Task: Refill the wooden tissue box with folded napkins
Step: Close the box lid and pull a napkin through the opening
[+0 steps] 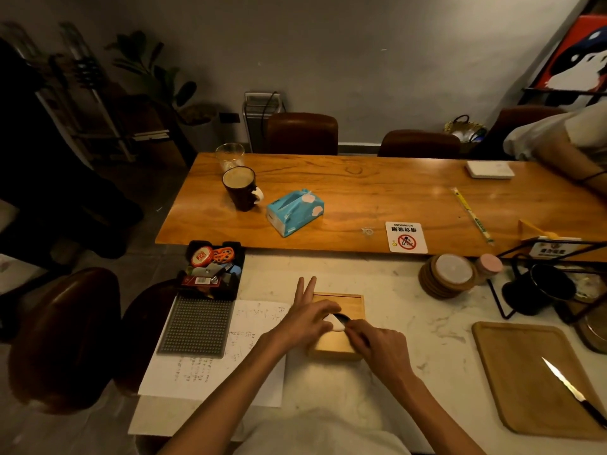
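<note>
The wooden tissue box (345,305) stands on the white marble counter in front of me, lid on, with a dark oval slot in its top. A white napkin (335,323) pokes out of that slot. My left hand (308,320) lies over the box's left side, thumb and forefinger pinching the napkin, two fingers stretched out beyond the box. My right hand (377,349) is at the box's near right corner, its fingertips curled on the napkin's edge at the slot. The box's inside is hidden.
A blue tissue pack (294,211) and a coffee mug (241,188) sit on the wooden table beyond. Left of the box lie papers (230,366), a grey mat and a black tray of small items. A wooden tray (525,379) with a knife (571,389) is at right, coasters (448,275) behind.
</note>
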{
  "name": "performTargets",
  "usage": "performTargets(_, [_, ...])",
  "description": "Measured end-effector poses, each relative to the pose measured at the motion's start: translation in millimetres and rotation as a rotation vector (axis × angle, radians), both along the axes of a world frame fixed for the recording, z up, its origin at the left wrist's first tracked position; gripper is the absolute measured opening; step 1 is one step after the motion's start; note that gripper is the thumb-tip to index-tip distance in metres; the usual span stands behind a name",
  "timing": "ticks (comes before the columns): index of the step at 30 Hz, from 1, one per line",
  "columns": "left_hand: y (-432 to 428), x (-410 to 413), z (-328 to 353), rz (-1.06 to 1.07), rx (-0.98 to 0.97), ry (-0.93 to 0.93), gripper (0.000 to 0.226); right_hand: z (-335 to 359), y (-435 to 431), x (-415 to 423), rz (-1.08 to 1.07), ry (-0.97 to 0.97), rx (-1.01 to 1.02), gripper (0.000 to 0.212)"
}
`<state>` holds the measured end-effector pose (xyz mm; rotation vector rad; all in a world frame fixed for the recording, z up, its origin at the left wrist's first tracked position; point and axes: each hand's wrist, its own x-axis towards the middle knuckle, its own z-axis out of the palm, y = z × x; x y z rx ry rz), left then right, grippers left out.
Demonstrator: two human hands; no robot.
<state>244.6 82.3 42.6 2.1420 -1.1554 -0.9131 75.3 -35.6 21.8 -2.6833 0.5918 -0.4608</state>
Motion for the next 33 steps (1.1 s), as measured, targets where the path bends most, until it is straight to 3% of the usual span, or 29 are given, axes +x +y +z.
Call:
performTargets(5, [-6, 8, 8, -0.115, 0.054, -0.042, 0.017, -1, -4, -2, 0.021, -0.015, 0.046, 0.048])
performTargets(9, [-8, 7, 8, -0.058, 0.043, 0.126, 0.012, -9, -7, -2, 0.007, 0.007, 0.060, 0.048])
performTargets(14, [-8, 4, 4, 0.007, -0.006, 0.201, 0.013, 2, -7, 6, -0.010, 0.108, 0.192, 0.026])
performTargets(20, [-4, 3, -5, 0.083, -0.067, 0.221, 0.013, 5, -12, 21, 0.011, 0.202, 0.294, 0.026])
performTargets(23, [1, 4, -12, 0.090, -0.078, 0.220, 0.024, 2, -16, 24, -0.028, 0.152, 0.450, 0.020])
performTargets(28, [3, 7, -20, 0.124, -0.105, 0.261, 0.015, 5, -24, 22, -0.042, 0.100, 0.753, 0.009])
performTargets(33, [-1, 5, -16, 0.166, -0.146, 0.334, 0.006, 3, -17, 28, -0.118, 0.019, 0.816, 0.007])
